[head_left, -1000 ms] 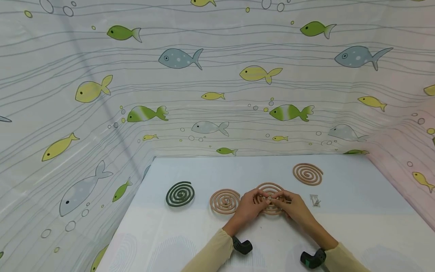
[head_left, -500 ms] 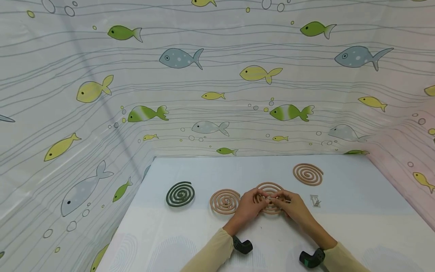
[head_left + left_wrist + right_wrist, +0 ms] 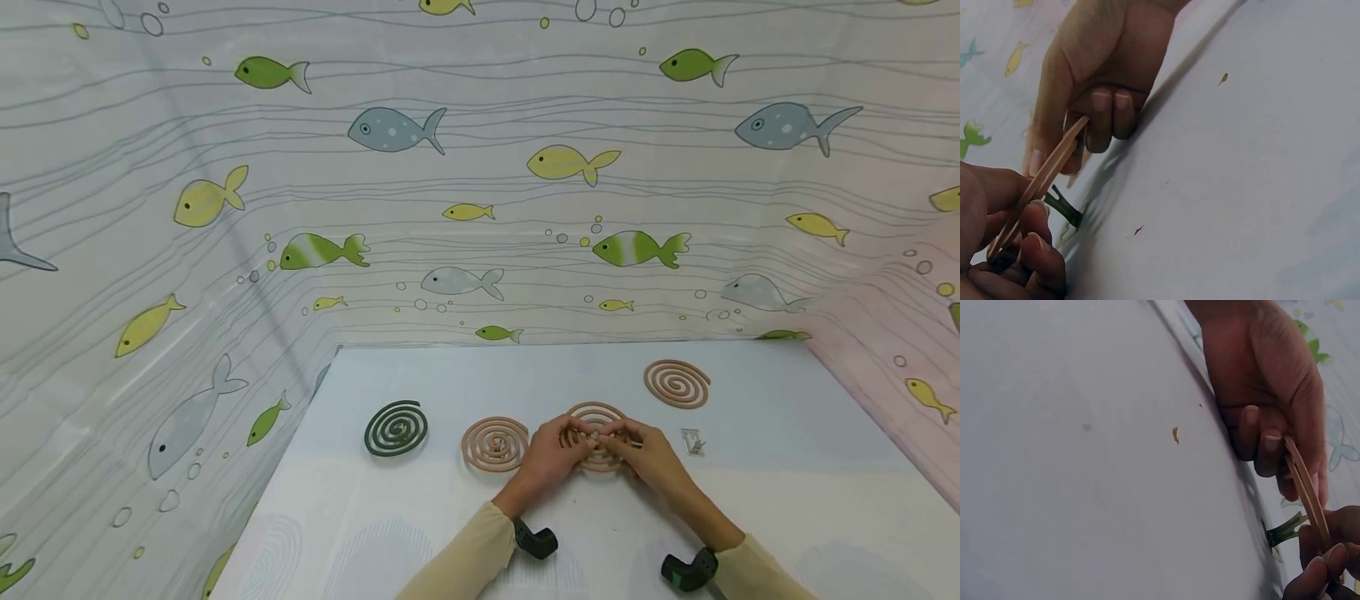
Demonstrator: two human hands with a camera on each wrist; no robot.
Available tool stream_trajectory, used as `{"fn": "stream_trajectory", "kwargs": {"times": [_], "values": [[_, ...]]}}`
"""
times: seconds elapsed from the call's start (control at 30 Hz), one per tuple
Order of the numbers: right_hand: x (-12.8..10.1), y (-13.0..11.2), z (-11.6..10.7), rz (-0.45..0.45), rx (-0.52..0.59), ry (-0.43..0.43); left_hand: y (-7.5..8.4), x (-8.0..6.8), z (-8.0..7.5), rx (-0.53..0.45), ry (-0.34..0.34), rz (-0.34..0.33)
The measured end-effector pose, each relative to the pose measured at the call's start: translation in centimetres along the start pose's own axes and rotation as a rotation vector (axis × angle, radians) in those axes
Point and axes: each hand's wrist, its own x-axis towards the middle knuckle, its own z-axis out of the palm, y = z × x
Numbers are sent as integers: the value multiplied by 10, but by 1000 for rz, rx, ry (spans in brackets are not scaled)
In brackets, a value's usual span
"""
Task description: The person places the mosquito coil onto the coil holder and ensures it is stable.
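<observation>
From the head view, both hands meet over a tan mosquito coil near the middle of the white table, the left hand and right hand pinching it from either side with fingertips close together at its centre. Another tan coil lies just left of them, a dark green coil further left, a third tan coil towards the far right, and a small metal stand just beside the right hand. The left wrist view shows the coil edge-on, lifted at a tilt off the table, fingers curled round both ends. In the right wrist view it looks like two thin layers, possibly a nested pair, though the edge is blurred. Such coils are brittle, I'd judge; uneven prying or a twist between the two grips could snap a spiral arm.
</observation>
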Motion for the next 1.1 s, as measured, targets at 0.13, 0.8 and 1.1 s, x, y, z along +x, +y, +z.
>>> {"fn": "stream_trajectory", "kwargs": {"times": [0.13, 0.8, 1.1], "values": [[-1, 1, 0, -11, 24, -5, -1, -1, 1, -14, 12, -18], [-1, 5, 0, 1, 16, -22, 0, -3, 1, -65, -40, -66], [-2, 4, -2, -2, 33, 5, -1, -2, 4, -93, -43, -64]]}}
